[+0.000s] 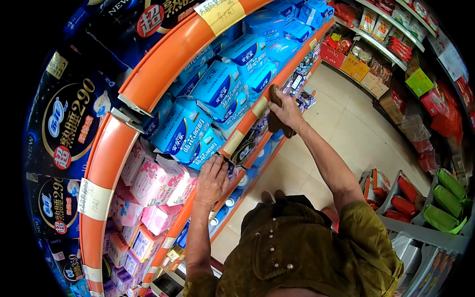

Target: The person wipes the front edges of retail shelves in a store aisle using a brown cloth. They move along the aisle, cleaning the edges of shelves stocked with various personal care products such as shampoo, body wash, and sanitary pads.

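A brown cloth [276, 122] hangs from my right hand [287, 111], which grips it at the orange front edge of a store shelf. My left hand [213, 180] lies with its fingers over a dark package at the shelf edge, below the blue packs; whether it grips the package I cannot tell. Blue packs of sanitary pads [180, 130] are stacked on the shelf beside my left hand. Pink packs [157, 182] stand left of it. Dark shiny packages [246, 148] line the tier beneath, between my two hands.
An upper orange shelf rail [178, 55] with paper price tags curves across the left, before large dark blue packages [70, 122]. Blue-capped bottles [243, 182] stand on the lowest tier. Across the tiled floor [330, 122] are shelves of boxed food [356, 67] and bins of green packs [441, 217].
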`<state>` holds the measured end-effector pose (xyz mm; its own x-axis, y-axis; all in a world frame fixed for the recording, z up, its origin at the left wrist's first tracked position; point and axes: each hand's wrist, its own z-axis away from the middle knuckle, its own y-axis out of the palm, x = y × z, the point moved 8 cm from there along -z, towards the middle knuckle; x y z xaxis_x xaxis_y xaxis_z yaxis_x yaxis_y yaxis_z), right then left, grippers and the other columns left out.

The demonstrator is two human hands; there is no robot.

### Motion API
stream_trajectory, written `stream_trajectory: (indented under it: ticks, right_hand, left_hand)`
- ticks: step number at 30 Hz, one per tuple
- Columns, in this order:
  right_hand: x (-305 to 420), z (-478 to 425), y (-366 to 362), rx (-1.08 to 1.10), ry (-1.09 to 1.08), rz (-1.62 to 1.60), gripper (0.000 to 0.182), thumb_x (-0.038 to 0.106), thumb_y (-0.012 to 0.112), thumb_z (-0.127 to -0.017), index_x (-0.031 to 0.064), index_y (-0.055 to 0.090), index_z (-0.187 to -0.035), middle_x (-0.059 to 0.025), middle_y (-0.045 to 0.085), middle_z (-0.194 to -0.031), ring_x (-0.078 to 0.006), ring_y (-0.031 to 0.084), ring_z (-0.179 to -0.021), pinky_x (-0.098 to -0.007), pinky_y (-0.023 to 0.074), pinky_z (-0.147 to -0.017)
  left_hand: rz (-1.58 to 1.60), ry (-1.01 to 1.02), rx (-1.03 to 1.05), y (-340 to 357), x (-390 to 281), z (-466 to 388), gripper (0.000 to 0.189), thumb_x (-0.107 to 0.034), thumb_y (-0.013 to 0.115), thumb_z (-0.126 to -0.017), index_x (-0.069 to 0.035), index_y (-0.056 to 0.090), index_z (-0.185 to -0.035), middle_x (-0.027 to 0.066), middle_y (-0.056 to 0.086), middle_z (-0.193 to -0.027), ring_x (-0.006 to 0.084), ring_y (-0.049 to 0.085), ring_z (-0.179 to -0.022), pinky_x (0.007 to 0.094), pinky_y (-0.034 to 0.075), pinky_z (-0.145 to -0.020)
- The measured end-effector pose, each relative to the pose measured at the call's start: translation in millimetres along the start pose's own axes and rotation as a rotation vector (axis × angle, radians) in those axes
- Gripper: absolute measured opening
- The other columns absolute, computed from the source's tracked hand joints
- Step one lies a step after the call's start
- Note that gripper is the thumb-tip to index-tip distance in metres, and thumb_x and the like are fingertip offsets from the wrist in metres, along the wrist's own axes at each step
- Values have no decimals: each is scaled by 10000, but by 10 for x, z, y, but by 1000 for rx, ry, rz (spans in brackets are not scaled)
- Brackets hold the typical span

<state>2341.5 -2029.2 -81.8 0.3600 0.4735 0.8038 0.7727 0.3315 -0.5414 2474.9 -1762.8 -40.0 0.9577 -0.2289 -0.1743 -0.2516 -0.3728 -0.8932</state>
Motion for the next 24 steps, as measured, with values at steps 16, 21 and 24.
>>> stream_trajectory:
  ticks: [16,21,24]
  right_hand:
    - [823,742,627,132,-222,239,653,117,666,-731,-24,377,-1299,-231,528,-939,-401,585,-828,-449,498,-692]
    - [975,956,761,187,-283,212,654,104,666,-714,12,399,-1304,-206,527,-959,-388,589,-801,-436,501,-695]
    - [913,959,736,192,-318,305,663,86,645,-699,65,413,-1319,-185,531,-960,-371,579,-858,-423,499,-714]
  left_hand:
    - [-6,-26,-11,1,1,-2,261,-39,631,-694,35,609,-943,173,537,-1166,363,512,-1088,454,436,-893]
    - [-22,-24,-1,-4,-2,-11,259,-42,629,-693,33,610,-941,170,541,-1160,359,511,-1092,448,437,-892]
    - [-32,-19,-3,-19,-5,-7,267,-42,632,-684,31,610,-939,169,543,-1153,357,512,-1093,445,439,-892]
